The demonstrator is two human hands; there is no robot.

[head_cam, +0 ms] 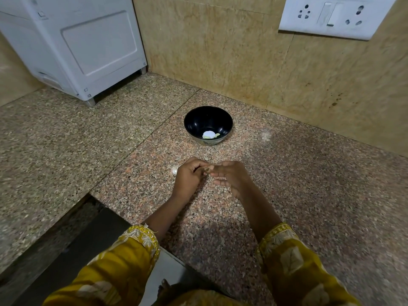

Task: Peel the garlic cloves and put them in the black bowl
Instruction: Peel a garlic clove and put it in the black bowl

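Observation:
The black bowl stands on the granite counter, with pale peeled garlic pieces at its bottom. In front of the bowl my left hand and my right hand meet above the counter. Both pinch a small garlic clove between their fingertips; most of it is hidden by the fingers. Another whitish garlic clove lies on the counter, just left of my left hand.
A white appliance stands on feet at the back left. The tiled wall behind the bowl carries a white socket panel at the top right. The counter's front edge drops off at the lower left.

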